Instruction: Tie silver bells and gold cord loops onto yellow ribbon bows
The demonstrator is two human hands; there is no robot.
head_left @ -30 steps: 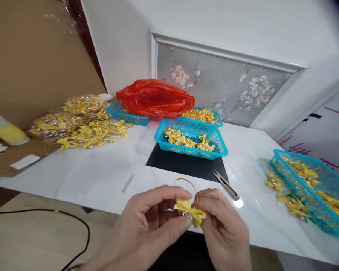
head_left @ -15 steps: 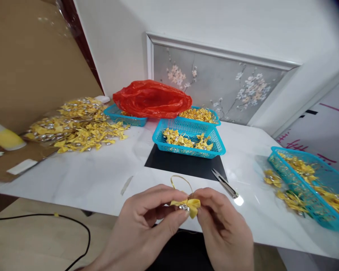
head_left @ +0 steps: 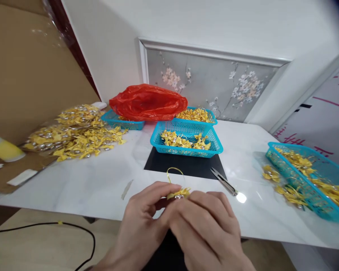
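Note:
Both my hands meet at the near edge of the white table. My left hand (head_left: 142,222) and my right hand (head_left: 205,226) pinch one small yellow ribbon bow (head_left: 179,193) with a silver bead between their fingertips. A thin gold thread loop (head_left: 173,173) stands up from the bow. My right hand lies over the left fingers and hides most of the bow.
Small snips (head_left: 224,182) lie right of my hands beside a black mat (head_left: 183,165). A blue basket (head_left: 186,150) of yellow bows stands behind it, two more baskets and a red plastic bag (head_left: 147,102) farther back. A heap of bows (head_left: 73,131) lies left, another basket (head_left: 313,188) right.
My hands have closed together over the bow, the right one sliding over the left. The bow is now mostly covered and the thread loop looks smaller. The view has tilted slightly.

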